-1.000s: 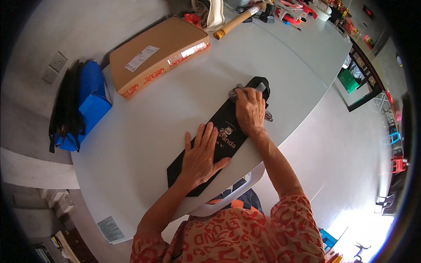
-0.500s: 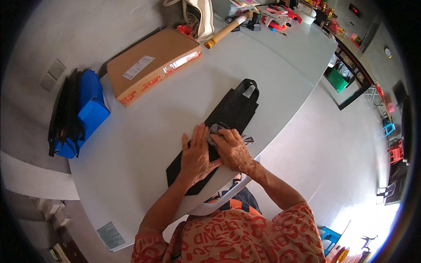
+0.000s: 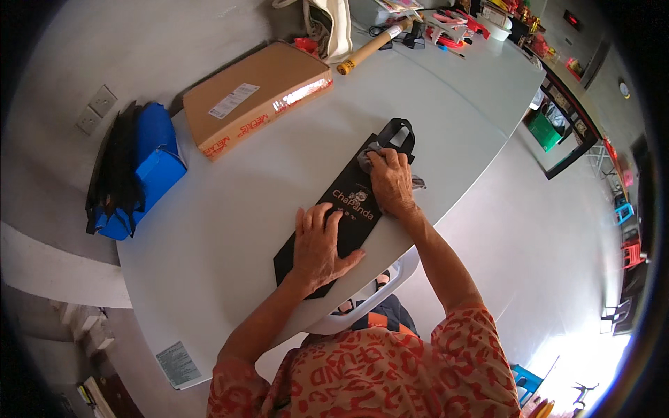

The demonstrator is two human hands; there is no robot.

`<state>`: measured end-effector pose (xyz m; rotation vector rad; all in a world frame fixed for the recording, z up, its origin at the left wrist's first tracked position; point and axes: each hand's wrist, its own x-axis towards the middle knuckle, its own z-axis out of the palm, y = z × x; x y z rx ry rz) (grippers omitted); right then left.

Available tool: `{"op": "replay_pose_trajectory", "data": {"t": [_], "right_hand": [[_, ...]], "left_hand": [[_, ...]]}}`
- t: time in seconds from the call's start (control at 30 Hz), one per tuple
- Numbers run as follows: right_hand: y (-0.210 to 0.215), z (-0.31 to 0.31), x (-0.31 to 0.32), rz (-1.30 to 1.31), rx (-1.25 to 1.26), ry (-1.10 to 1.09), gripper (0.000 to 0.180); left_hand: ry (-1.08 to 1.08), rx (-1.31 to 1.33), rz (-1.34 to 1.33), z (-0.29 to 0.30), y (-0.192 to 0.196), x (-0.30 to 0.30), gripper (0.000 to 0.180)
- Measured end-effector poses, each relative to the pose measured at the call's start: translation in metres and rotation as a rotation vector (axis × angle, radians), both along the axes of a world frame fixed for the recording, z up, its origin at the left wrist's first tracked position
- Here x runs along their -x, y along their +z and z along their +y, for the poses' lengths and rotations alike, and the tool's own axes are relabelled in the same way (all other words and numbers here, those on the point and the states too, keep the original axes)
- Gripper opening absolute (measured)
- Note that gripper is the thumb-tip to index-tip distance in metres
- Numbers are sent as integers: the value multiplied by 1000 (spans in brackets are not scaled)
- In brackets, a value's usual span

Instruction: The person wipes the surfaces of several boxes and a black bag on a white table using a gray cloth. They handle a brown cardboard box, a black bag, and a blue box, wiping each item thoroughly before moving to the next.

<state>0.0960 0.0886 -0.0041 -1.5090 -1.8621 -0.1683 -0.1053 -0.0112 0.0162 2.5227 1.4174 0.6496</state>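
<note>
Your single head camera looks steeply down from above your chest, close over the tabletop (image 3: 230,209), fisheye edges bending outward.

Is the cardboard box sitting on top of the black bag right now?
No. The cardboard box lies apart on the table, while only the left hand and right hand rest on the black bag.

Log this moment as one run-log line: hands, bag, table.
left hand: flat on black bag | right hand: pressing grey cloth near bag's handles | bag: lying flat on white table
</note>
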Motion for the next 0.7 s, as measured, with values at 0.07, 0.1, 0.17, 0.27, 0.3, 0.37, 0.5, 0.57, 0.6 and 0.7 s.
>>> {"op": "replay_pose_trajectory", "data": {"t": [0.07, 0.1, 0.17, 0.27, 0.3, 0.37, 0.5, 0.57, 0.6, 0.7], "right_hand": [[-4, 5, -3, 1, -21, -13, 36], [-7, 6, -7, 0, -27, -25, 36], [-9, 8, -7, 4, -40, -15, 36], [-3, -1, 3, -22, -53, 36, 35], [-3, -7, 11, -42, -53, 79, 35], [-2, -24, 28, -97, -59, 194, 35], [5, -58, 58, -49, -27, 403, 36], [7, -76, 66, -41, -2, 503, 30], [7, -84, 68, -49, 4, 554, 30], [17, -109, 68, -34, 34, 711, 29]], "left_hand": [[0, 23, 103, -13, 15, 12, 96], [-5, 38, 153, -21, 19, 20, 97], [15, 87, 166, -38, 14, 37, 111], [65, 149, 137, -54, 4, 45, 125], [70, 141, 109, -54, 4, 45, 125], [82, 125, 47, -53, 3, 44, 125], [95, 58, 46, -54, 2, 43, 125], [112, 73, 24, -54, 3, 42, 126], [109, 58, 25, -54, 0, 43, 125], [109, 40, 34, -54, -8, 47, 123]]}}
